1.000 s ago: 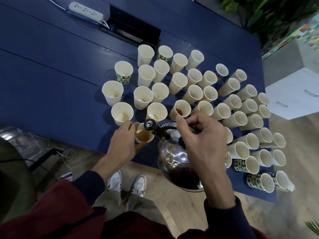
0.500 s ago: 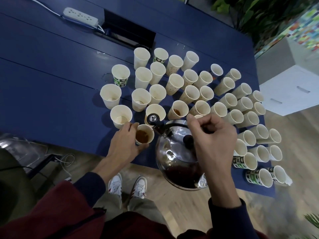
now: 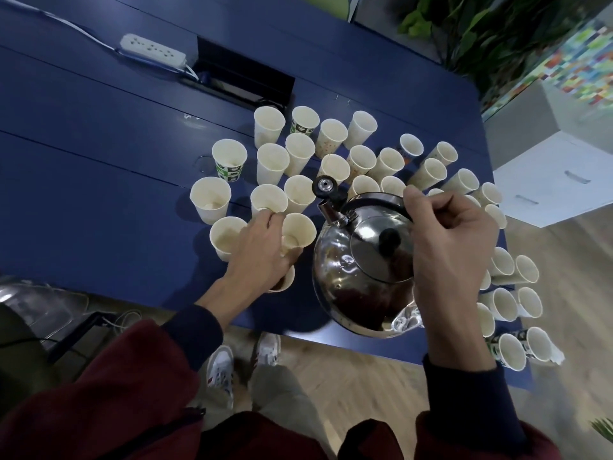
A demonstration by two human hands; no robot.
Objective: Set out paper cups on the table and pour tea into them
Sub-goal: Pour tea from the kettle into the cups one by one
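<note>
The steel kettle point(image 3: 335, 260) is held above the near edge of the blue table point(image 3: 99, 161), beside the clustered paper cups point(image 3: 268, 161). The right hand point(image 3: 447, 240) grips its black handle. The left hand point(image 3: 262, 250) lies over a tea-filled cup point(image 3: 285, 282); whether it grips a cup cannot be determined.

View: I have one feed, the wide-angle camera worn on the person's head.
Facing: forward and steeply down over the blue counter point(image 3: 99, 200), past its near edge to the shoes point(image 3: 220, 370) on the wood floor point(image 3: 348, 380).
Nearness: close. The left hand point(image 3: 262, 250) at a paper cup point(image 3: 298, 232), the right hand point(image 3: 451, 240) and the kettle point(image 3: 351, 277) fill the middle.
Edges: sleeves at the bottom, plants point(image 3: 481, 34) top right.
</note>
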